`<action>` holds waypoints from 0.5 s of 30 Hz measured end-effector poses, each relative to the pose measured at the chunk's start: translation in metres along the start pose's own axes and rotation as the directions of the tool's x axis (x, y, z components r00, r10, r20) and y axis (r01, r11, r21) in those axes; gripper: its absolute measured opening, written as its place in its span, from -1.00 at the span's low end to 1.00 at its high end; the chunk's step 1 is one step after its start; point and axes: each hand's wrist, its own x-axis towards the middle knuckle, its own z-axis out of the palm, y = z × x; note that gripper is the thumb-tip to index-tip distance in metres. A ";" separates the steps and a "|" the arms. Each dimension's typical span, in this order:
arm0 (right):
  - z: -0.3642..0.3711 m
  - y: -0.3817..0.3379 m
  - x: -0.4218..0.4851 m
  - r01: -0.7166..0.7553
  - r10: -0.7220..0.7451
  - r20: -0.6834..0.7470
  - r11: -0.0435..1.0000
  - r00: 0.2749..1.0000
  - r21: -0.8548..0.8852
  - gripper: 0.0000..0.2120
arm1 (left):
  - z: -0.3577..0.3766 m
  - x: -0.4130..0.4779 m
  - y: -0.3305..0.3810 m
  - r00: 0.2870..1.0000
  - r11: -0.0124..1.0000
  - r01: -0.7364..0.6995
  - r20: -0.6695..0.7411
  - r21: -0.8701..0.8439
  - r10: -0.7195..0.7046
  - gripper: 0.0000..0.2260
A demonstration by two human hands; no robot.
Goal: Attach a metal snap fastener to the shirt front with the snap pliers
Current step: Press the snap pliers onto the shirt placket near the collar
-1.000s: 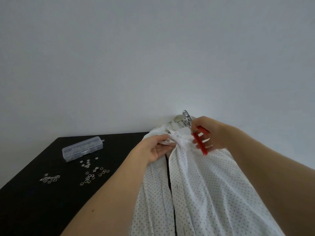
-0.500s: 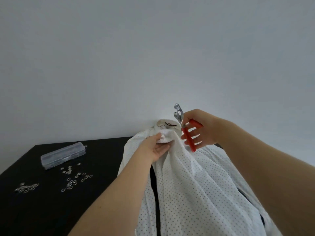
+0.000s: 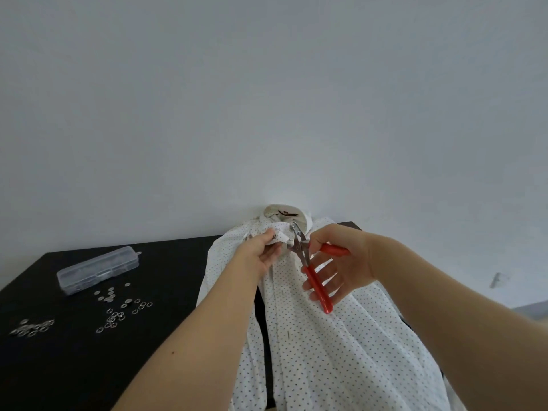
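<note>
A white shirt (image 3: 326, 345) with small dark dots lies front-up on the black table (image 3: 74, 366), collar toward the wall. My left hand (image 3: 261, 253) pinches a fold of the shirt front just below the collar. My right hand (image 3: 338, 262) holds the snap pliers (image 3: 308, 265), which have red handles spread apart and a metal head. The metal jaws sit at the pinched fabric, right beside my left fingertips. Whether a snap part sits in the jaws is too small to tell.
A clear plastic box (image 3: 98, 269), lid closed, lies at the back left of the table. Several loose metal snap parts (image 3: 121, 310) are scattered in front of it, with another small pile (image 3: 31, 327) near the left edge. A pale wall stands behind the table.
The pliers came down from above the collar to the pinched fabric and their handles spread wider. My left hand kept its hold on the shirt front. The view shifted, moving table items in frame.
</note>
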 end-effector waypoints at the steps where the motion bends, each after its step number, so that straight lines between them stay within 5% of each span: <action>1: 0.001 0.000 0.001 -0.004 0.004 0.001 1.000 1.000 0.003 -0.55 | 0.001 0.000 0.000 1.000 1.000 -0.001 -0.004 -0.012 0.001 -0.91; 15: 0.019 0.003 0.013 -0.040 0.041 -0.013 0.997 0.999 0.068 -0.61 | 0.003 0.004 0.000 0.996 0.989 0.007 -0.086 0.146 0.005 -0.76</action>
